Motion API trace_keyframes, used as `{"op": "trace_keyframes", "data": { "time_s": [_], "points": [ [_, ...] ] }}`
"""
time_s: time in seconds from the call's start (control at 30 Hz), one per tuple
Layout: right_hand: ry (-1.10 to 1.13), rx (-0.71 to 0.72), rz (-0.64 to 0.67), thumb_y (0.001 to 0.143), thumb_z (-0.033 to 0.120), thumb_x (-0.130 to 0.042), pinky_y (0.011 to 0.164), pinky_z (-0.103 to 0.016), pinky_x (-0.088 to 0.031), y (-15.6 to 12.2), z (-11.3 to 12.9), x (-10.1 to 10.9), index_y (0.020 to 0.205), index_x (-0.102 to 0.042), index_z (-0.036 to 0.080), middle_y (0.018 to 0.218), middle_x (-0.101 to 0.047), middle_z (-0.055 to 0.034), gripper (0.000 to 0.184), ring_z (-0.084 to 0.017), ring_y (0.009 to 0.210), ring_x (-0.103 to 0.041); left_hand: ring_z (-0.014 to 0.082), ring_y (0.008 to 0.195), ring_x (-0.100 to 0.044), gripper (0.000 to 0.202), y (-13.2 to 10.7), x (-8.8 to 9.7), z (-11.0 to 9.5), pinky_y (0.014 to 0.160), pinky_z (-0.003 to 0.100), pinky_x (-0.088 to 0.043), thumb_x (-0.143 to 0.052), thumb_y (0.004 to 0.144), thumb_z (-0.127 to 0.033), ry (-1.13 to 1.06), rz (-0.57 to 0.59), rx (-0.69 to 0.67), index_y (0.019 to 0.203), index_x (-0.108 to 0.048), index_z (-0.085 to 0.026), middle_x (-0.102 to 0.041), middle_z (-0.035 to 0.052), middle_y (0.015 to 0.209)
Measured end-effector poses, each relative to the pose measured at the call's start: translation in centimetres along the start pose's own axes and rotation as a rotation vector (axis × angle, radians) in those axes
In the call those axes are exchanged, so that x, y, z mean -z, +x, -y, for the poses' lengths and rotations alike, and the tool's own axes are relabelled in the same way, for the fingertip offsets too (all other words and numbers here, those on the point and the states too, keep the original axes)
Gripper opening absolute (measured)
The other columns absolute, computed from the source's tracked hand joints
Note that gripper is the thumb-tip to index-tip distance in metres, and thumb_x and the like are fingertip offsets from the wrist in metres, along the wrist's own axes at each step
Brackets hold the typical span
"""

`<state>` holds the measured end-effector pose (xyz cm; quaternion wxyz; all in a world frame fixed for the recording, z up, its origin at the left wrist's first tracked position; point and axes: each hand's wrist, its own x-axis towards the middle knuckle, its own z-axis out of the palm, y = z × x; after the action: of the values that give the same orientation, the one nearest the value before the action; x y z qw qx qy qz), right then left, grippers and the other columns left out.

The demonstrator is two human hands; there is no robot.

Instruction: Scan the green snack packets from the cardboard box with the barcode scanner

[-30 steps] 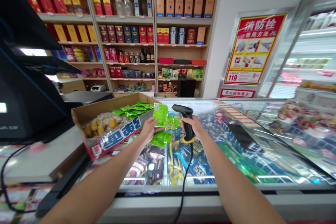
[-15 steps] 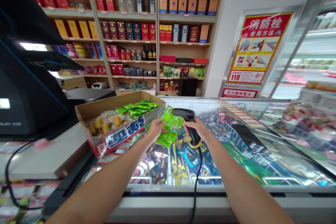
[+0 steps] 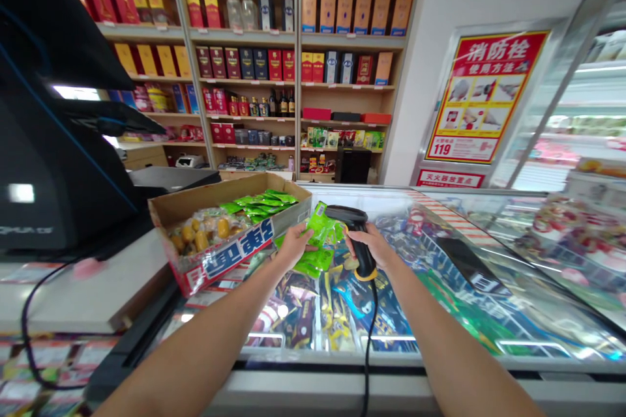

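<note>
The person's left hand holds a green vacuum-sealed snack packet near the middle of the frame, the left fingers pressed together and pinching its edge. The right hand grips a black barcode scanner, the right fingers curled round the handle, its head just beside the packet and a black cable hanging below. Both hands are above a glass-topped freezer packed with snack bags. Just left of them, a cardboard box holds more green packets and bags of yellow food. Boxed liquor fills wooden shelves at upper centre.
</note>
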<state>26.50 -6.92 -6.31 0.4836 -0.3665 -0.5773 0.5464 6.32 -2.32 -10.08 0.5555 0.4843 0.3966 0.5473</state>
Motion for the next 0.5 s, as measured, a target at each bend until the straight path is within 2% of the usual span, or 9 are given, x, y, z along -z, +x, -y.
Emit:
{"op": "trace_keyframes", "data": {
  "time_s": [0.13,0.27,0.4,0.5],
  "points": [
    [0.026,0.001,-0.053,0.062,0.039,-0.069,0.039,-0.026,-0.044,0.5,0.1,-0.9,0.079,-0.061,0.017,0.049,-0.058,0.001,0.029,-0.012,0.039,-0.048,0.0158,0.062,-0.066,0.009,0.0,-0.5,-1.0,0.063,0.035,-0.061,-0.07,0.075,-0.017,-0.077,-0.026,-0.019,0.081,-0.068,-0.011,-0.069,0.0035,0.074],
    [0.021,-0.008,-0.056,0.063,0.037,-0.067,0.04,-0.027,-0.045,2.4,1.9,-2.7,0.074,-0.06,0.016,0.048,-0.058,0.0007,0.024,-0.013,0.038,-0.05,0.0083,0.055,-0.058,0.003,1.1,-0.6,-4.1,0.071,0.036,-0.061,-0.064,0.078,-0.012,-0.187,-0.152,-0.107,0.081,-0.062,-0.012,-0.064,-0.0002,0.071],
    [-0.02,0.01,-0.041,0.063,0.03,-0.065,0.038,-0.026,-0.043,5.3,4.4,-5.0,0.068,-0.06,0.017,0.045,-0.057,0.0007,0.015,-0.013,0.036,-0.049,0.0065,0.054,-0.055,0.015,3.7,0.6,-8.1,0.073,0.032,-0.061,-0.057,0.076,0.002,-0.266,-0.286,-0.13,0.076,-0.053,-0.013,-0.056,-0.0023,0.065],
    [0.011,-0.001,-0.067,0.063,0.029,-0.063,0.037,-0.026,-0.044,7.2,5.4,-6.4,0.068,-0.06,0.017,0.045,-0.057,0.0007,0.013,-0.013,0.036,-0.048,0.0098,0.063,-0.06,0.02,6.1,2.2,-10.1,0.074,0.032,-0.06,-0.054,0.075,0.005,-0.204,-0.319,-0.102,0.082,-0.054,-0.014,-0.057,0.0004,0.07]
  ]
}}
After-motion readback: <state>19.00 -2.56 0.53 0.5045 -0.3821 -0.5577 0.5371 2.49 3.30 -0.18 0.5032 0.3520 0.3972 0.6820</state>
